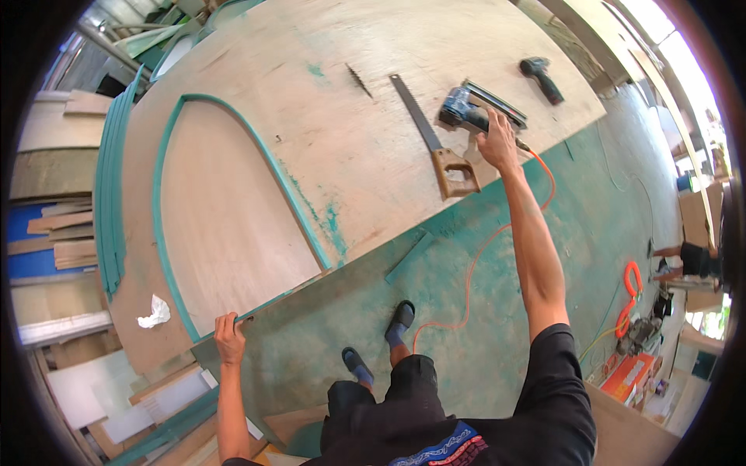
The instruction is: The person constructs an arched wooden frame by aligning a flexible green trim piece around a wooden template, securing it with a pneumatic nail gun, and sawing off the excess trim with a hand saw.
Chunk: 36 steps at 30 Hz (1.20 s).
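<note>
Black shirt: nearest the camera, along the lower edge.
Nail gun: on the desk, right of the saw; probably heavy, rigid and head-heavy, best taken by its handle, clear of the nose.
Right hand: appears wrapped around that handle, knuckles up; arm stretched forward, elbow nearly straight.
Orange hose: bends from the handle's end to the floor; likely springy, may tug.
Green frame: flat, arched, at the desk's left; likely light, slightly flexible, best held along a strip.
Left hand: fingers bent at the frame's bottom edge; cannot tell whether pinching; forearm upright in view.
</note>
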Motion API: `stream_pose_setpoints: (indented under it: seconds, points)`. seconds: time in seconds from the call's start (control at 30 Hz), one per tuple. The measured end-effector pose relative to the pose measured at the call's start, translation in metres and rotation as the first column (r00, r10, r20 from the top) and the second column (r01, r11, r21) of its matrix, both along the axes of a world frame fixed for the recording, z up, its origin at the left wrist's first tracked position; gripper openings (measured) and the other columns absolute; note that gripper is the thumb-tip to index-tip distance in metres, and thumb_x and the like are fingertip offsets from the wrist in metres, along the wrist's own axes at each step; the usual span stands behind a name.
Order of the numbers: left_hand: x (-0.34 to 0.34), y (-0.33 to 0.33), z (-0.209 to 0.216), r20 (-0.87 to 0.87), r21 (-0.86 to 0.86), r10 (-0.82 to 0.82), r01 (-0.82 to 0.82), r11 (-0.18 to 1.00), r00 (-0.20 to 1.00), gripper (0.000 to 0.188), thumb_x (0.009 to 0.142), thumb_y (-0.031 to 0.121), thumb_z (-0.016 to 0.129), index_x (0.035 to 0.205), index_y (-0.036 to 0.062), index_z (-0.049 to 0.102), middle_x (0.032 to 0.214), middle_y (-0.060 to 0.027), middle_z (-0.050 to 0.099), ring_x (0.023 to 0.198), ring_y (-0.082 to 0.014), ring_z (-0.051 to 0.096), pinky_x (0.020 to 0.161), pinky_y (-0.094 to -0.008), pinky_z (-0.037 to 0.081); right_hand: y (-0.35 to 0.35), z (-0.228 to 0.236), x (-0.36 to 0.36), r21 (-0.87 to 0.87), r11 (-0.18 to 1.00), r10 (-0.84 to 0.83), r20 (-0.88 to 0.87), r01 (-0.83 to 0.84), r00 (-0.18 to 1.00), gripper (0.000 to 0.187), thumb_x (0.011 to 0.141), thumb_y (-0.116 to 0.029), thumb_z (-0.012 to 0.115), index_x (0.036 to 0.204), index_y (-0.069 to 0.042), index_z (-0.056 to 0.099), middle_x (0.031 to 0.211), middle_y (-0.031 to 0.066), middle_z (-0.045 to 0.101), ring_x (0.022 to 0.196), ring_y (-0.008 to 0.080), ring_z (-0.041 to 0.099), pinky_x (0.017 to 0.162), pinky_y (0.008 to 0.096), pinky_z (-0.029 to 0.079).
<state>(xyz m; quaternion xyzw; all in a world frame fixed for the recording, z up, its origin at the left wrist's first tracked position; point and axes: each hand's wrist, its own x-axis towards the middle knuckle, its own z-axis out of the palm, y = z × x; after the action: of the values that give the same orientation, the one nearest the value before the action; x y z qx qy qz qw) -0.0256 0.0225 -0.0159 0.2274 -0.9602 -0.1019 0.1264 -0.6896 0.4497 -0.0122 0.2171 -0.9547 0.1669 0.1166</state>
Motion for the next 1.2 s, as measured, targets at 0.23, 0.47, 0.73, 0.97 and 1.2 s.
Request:
stream_pose_setpoints:
  seconds: [0.23,0.47,0.73,0.97,1.2]
  points:
    - [-0.025,-0.005,0.001,0.010,-0.065,-0.066,0.067,0.996,0.998,0.032,0.074,-0.005,0.076,0.103,0.0027,0.065,0.091,-0.0141,0.063,0.089,-0.0355,0.062,0.083,-0.0440,0.050,0.010,-0.065,-0.087,0.250,0.964,-0.101,0.010,0.095,0.995,0.088,0.079,-0.015,0.068,0.158,-0.001,0.033,0.143,0.0269,0.055,0.130,0.0412,0.057,0.111,0.0544,0.042]
    - [-0.009,-0.005,0.009,0.030,-0.073,-0.110,0.112,0.991,0.994,0.032,0.073,-0.008,0.077,0.101,0.0012,0.065,0.086,-0.0128,0.061,0.083,-0.0338,0.060,0.081,-0.0432,0.049,0.023,-0.010,-0.028,0.101,0.992,-0.067,-0.045,0.071,0.997,0.071,0.083,-0.018,0.059,0.152,-0.017,0.049,0.128,0.0260,0.067,0.120,0.0452,0.064,0.105,0.0524,0.048]
    - [0.007,-0.014,-0.005,-0.069,-0.094,-0.222,0.215,0.972,0.973,0.028,0.076,-0.005,0.076,0.101,0.0013,0.065,0.087,-0.0131,0.061,0.085,-0.0337,0.061,0.081,-0.0440,0.049,0.056,0.075,0.286,-0.551,0.802,-0.209,0.102,0.230,0.973,0.031,0.093,-0.038,0.079,0.100,-0.008,0.077,0.069,-0.0008,0.063,0.067,0.0105,0.061,0.064,0.0309,0.048]
    - [-0.002,-0.018,-0.011,-0.131,-0.116,-0.313,0.299,0.947,0.941,0.030,0.077,-0.004,0.076,0.105,0.0006,0.067,0.093,-0.0167,0.065,0.090,-0.0383,0.063,0.083,-0.0471,0.050,-0.103,-0.068,0.581,-0.797,0.133,0.195,0.604,0.589,0.773,0.020,0.094,-0.009,0.077,0.113,-0.003,0.076,0.080,-0.0014,0.067,0.060,0.0075,0.056,0.058,0.0252,0.045]
    - [0.007,-0.015,-0.018,-0.119,-0.106,-0.333,0.321,0.941,0.935,0.030,0.079,-0.002,0.076,0.107,0.0004,0.067,0.096,-0.0180,0.067,0.091,-0.0416,0.064,0.081,-0.0475,0.051,-0.222,-0.126,0.628,-0.861,-0.024,0.206,0.493,0.508,0.845,0.013,0.093,-0.011,0.080,0.099,-0.003,0.073,0.076,-0.0028,0.064,0.060,0.0059,0.053,0.053,0.0247,0.041]
